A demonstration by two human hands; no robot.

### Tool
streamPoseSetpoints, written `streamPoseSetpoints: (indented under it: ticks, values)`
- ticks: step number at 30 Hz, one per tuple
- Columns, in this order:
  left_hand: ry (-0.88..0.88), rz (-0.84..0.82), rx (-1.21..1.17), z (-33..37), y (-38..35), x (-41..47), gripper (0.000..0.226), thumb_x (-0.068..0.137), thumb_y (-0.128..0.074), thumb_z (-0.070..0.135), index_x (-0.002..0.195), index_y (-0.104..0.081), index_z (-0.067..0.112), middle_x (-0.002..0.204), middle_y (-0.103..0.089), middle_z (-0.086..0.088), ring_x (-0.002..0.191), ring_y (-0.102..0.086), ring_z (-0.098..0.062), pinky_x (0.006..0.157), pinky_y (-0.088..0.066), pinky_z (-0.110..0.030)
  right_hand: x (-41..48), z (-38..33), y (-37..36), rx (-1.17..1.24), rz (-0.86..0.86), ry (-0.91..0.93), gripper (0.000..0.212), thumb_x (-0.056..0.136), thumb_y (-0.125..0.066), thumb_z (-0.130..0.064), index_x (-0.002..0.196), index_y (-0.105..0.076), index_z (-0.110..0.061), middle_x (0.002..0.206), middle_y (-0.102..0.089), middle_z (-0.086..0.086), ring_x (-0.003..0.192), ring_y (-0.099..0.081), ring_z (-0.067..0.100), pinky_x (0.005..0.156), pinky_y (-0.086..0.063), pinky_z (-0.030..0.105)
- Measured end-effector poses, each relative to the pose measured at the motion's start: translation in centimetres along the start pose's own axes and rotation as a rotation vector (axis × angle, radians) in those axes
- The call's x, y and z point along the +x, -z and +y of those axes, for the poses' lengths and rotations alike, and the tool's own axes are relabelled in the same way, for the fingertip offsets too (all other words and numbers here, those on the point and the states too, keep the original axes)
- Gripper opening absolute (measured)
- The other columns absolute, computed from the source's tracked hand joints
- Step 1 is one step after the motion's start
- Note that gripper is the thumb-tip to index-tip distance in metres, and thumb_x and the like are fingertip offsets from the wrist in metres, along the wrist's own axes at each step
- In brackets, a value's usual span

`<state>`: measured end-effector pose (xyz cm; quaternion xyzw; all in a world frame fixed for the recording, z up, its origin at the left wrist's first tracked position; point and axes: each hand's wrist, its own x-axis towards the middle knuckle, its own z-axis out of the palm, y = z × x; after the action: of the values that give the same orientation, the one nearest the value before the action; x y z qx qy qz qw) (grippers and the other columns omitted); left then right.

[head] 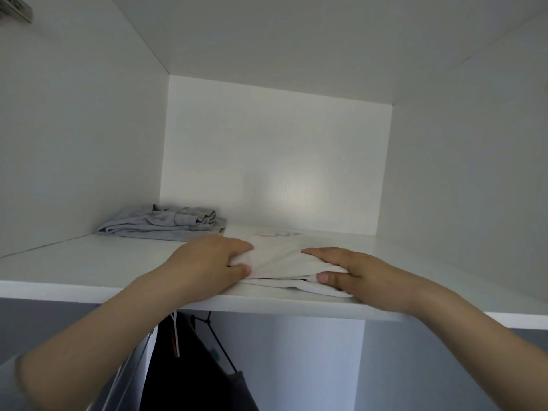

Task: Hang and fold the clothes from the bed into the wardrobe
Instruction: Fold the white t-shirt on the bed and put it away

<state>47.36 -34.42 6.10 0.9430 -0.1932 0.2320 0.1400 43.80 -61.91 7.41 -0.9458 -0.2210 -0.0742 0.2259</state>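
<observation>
Both hands meet on a folded white garment [281, 259] that lies on the wardrobe's upper shelf [89, 262], its near edge just inside the shelf's front lip. The left hand [213, 262] grasps the garment's left end, fingers over the top and thumb tucked against the fold from below. The right hand [355, 268] lies flatter on the other end, fingers spread along the top layer and thumb pressed into the stacked edges. This two-ended pinch looks meant to keep the layers from sliding apart while the bundle is set down or pushed deeper, since loose folded cloth would open if carried by one corner. Some faint print shows on the cloth beyond the fingertips, too small to read. Past the left hand, toward the back left corner, sits a folded grey garment [166, 222], just beside the white one's far left corner; whether they touch is unclear. Placing the white piece to the right of it keeps the two piles apart and leaves bare shelf beyond the right hand. Below the forearms, under the shelf, a dark garment [189, 366] hangs on a black hanger [219, 345], so the hanging part of the job appears at least partly done. The step in hand seems to be settling this folded piece; the bed is out of view, so how much remains cannot be judged.
</observation>
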Motion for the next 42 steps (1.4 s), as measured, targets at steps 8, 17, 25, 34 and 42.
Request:
streamPoseSetpoints:
  ticks: [8, 17, 25, 34, 42]
  values:
    - [-0.015, -0.267, -0.066, -2.9, 0.5, 4.3, 0.043, 0.092, -0.054, 0.052, 0.133, -0.054, 0.04, 0.13, -0.055, 0.015, 0.108, -0.051, -0.005, 0.088, -0.035, -0.019, 5.1, 1.3, -0.5, -0.113, -0.01, -0.019, 0.047, 0.101, -0.046, -0.035, 0.147, -0.033, -0.039, 0.154, -0.031, -0.014, 0.14, -0.028, 0.004, 0.116, -0.017, 0.02]
    - [-0.056, -0.24, 0.209, -5.9, -1.5, 8.9, 0.051, 0.095, -0.04, 0.059, 0.141, -0.044, 0.037, 0.133, -0.051, -0.004, 0.123, -0.048, -0.021, 0.091, -0.034, -0.024, 11.5, 3.6, -1.3, -0.16, -0.017, 0.01, 0.049, 0.103, -0.042, -0.032, 0.15, -0.029, -0.031, 0.156, -0.028, -0.005, 0.142, -0.025, 0.008, 0.103, -0.011, 0.006]
    - [-0.133, -0.174, 0.53, -7.7, -3.6, 12.7, 0.049, 0.1, -0.028, 0.055, 0.134, -0.048, 0.028, 0.13, -0.047, -0.01, 0.121, -0.048, -0.027, 0.094, -0.039, -0.034, 17.0, 6.4, -2.8, -0.157, 0.07, 0.045, 0.047, 0.103, -0.042, -0.031, 0.149, -0.033, -0.029, 0.154, -0.033, -0.002, 0.142, -0.027, 0.01, 0.116, -0.014, 0.02]
    - [-0.144, -0.055, 0.553, -9.6, -5.4, 15.7, 0.043, 0.098, -0.032, 0.056, 0.114, -0.059, 0.026, 0.118, -0.048, -0.003, 0.114, -0.042, -0.021, 0.092, -0.033, -0.032, 21.3, 8.7, -3.1, -0.141, 0.065, 0.069, 0.048, 0.102, -0.043, -0.034, 0.149, -0.034, -0.028, 0.154, -0.032, -0.004, 0.142, -0.026, 0.01, 0.118, -0.015, 0.024]
    - [-0.122, -0.014, 0.6, -9.6, -6.0, 16.7, 0.045, 0.099, -0.034, 0.052, 0.113, -0.061, 0.02, 0.121, -0.051, -0.007, 0.114, -0.047, -0.024, 0.093, -0.037, -0.033, 23.1, 9.4, -3.2, -0.136, 0.073, 0.071, 0.048, 0.102, -0.045, -0.035, 0.148, -0.036, -0.027, 0.151, -0.037, -0.003, 0.14, -0.031, 0.011, 0.116, -0.019, 0.024]
